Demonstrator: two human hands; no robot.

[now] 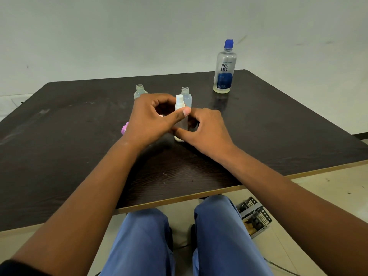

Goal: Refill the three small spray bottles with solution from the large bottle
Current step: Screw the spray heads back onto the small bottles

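Dark wood-grain desk (278,120) in front of you, pale plain wall behind it, tiled floor below. You are seated, blue trousers visible under the near edge.

Your left hand (151,118) sits at the centre of the desk, fingers curled around the white spray head of the small spray bottle (181,124) — thumb tip pressed against its shoulder. Your right hand (207,126) pinches the lower body of the same bottle, thumb at the front and fingers curled behind. Both grips are closed on this bottle, which stands upright on the desk.

Two further small bottles stand uncapped, necks open:
- second small bottle (186,96), just behind the held one at 12 o'clock, touching or nearly so — you cannot tell which.
- third small bottle (140,91), at 11 o'clock, partly hidden behind your left hand.

The large bottle (225,70) stands upright at 1 o'clock, well apart from the hands, blue cap on, with a low level of liquid at its base.

A pink object (125,130) shows at 9 o'clock beside your left hand, mostly hidden. A wire basket (256,216) rests on the floor at 5 o'clock.
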